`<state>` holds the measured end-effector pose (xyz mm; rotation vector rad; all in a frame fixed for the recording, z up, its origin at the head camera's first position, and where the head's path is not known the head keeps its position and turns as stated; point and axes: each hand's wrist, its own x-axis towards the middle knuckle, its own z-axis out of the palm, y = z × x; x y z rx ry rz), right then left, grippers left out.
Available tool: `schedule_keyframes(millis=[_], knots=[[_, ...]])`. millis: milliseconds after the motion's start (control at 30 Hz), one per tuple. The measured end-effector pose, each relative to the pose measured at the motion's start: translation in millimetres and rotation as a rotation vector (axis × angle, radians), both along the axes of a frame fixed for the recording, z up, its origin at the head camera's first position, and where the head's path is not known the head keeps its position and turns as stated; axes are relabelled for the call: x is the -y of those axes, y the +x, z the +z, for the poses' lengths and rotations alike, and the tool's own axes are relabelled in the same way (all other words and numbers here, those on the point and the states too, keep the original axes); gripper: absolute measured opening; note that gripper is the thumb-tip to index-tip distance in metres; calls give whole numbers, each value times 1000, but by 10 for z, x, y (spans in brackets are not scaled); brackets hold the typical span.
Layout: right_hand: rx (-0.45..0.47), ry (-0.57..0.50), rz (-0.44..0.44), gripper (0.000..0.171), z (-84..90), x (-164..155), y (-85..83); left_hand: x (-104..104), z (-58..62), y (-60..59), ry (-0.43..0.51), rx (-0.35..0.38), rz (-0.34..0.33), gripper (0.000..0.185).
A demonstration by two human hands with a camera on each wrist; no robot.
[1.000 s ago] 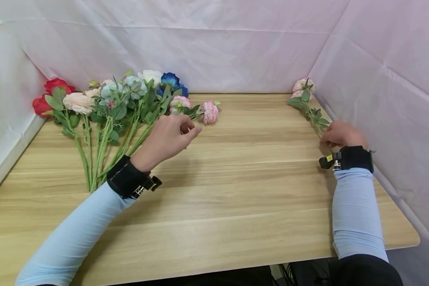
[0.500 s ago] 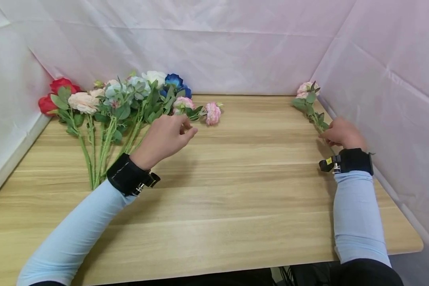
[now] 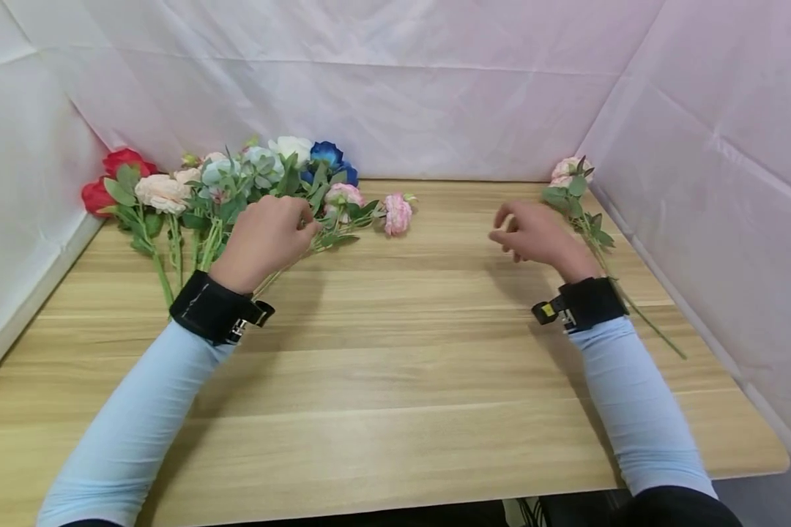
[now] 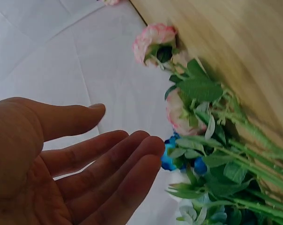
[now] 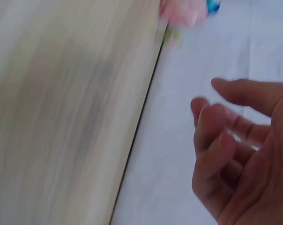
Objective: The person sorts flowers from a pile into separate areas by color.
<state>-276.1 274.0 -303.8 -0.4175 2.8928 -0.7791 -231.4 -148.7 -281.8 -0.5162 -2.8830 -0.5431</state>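
Around the left grip [image 3: 264, 236], to its left and beyond it, a spread of long-stemmed flowers lies on the wood-grain counter [image 3: 395, 395], blooms toward the back cloth [image 3: 448, 110], stems toward the person. Left grip unclenched and unfilled: thumb well apart, fingers extended. Farthest left of it, red flowers [image 3: 97, 197]; nearer, a peach flower [image 3: 163, 193]; beyond the knuckles, light-blue flowers [image 3: 220, 173], a white flower [image 3: 291, 148] and blue flowers [image 3: 328, 156]. To its right, a pair of pink flowers [image 3: 398, 214], leaves and stems running back toward the grip. Contact with any stem hard to judge from the head view; it appears raised above them. Right grip [image 3: 542, 233] likewise slack and unfilled, fingers loosely bent, shadow falling on the counter below. Just right of it and farther back, a single pale-pink bloom [image 3: 569, 173], well apart from the spread; its green stem [image 3: 649, 323] passes by the wrist and ends nearer the person, right of the black wristband [image 3: 593, 304]. Light-blue sleeves [image 3: 636, 406] on both forearms.
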Motion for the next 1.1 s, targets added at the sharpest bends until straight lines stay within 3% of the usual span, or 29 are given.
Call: schedule_keyframes(millis=[133, 333, 467, 633, 867, 1100], knots=[[-1, -29, 152, 16, 52, 410, 113, 69, 18, -42, -38, 29, 28, 21], [-50, -44, 253, 12, 213, 732, 333, 152, -12, -128, -172, 133, 40, 52], [-81, -61, 309, 10, 247, 837, 426, 245, -66, -169, -261, 195, 58, 49], [-112, -61, 367, 9, 255, 924, 480, 337, -162, -191, -348, 336, 64, 31], [-109, -52, 381, 10, 252, 963, 488, 353, -238, -215, -344, 419, 36, 27], [-106, -39, 391, 12, 214, 983, 472, 357, -253, -216, -285, 422, -16, 21]])
